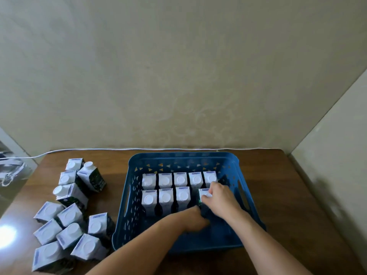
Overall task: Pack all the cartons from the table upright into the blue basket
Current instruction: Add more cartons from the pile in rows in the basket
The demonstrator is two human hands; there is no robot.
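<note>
A blue basket (184, 156) stands on the brown table, right of centre. Inside it, several white-topped dark cartons stand upright in two rows, such as one at the back left (148, 181). Both my hands are inside the basket on one carton (204, 192) at the right end of the front row. My right hand (220, 197) grips its top and side. My left hand (196, 219) holds its lower part; the fingers are blurred. Several more cartons (71, 215) stand and lean in a cluster on the table to the left of the basket.
A white cable (119, 149) runs along the table's back edge by the wall. A side wall rises at the right. Bare table (297, 195) lies right of the basket. Grey clutter (10, 169) sits beyond the table's left edge.
</note>
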